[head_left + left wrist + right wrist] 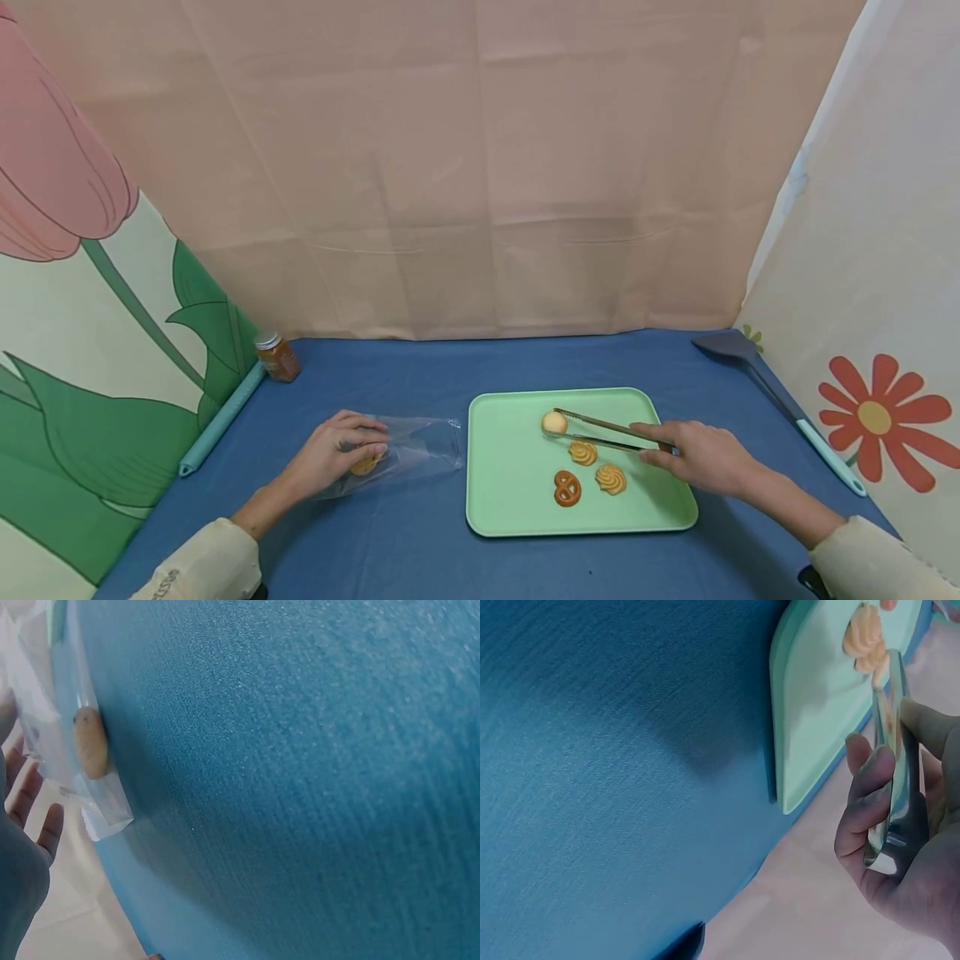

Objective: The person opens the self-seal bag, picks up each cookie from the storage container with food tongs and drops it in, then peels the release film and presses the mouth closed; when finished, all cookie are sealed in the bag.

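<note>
You can make out no full word: between seven and eight o'clock in the head view, your left sleeve point(210, 560) bears a short line of dark lettering point(166, 584), tilted and too small to read.

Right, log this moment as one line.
left hand: holds clear bag, cookie inside | right hand: grips metal tongs | round cookie: between tong tips | green tray: pretzel, two swirled cookies
</note>
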Demonstrator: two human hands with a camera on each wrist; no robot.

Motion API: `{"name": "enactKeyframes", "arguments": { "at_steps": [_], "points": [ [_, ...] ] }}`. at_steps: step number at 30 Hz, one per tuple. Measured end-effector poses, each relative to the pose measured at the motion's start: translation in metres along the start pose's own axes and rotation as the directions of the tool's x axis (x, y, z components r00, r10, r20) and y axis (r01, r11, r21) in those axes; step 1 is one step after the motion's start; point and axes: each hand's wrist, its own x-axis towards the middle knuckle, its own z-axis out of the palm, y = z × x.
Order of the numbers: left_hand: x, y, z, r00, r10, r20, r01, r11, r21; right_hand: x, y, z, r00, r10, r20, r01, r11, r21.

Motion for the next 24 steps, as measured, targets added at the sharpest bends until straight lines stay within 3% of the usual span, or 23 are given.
{"name": "enactKeyframes", "arguments": {
  "at_steps": [8, 24],
  "points": [
    [0.000, 0.002, 0.000, 1.000, -0.004, -0.008, 0.004, 1.000, -0.001, 0.003, -0.008, -0.003, 0.998, -0.055, -0.042, 0.055, 0.998, -0.010],
    [-0.001, 0.003, -0.001, 1.000, 0.006, -0.006, -0.005, 1.000, 0.004, 0.021, -0.059, 0.003, 0.966, -0.246, -0.073, 0.245, 0.969, -0.026]
  ]
}}
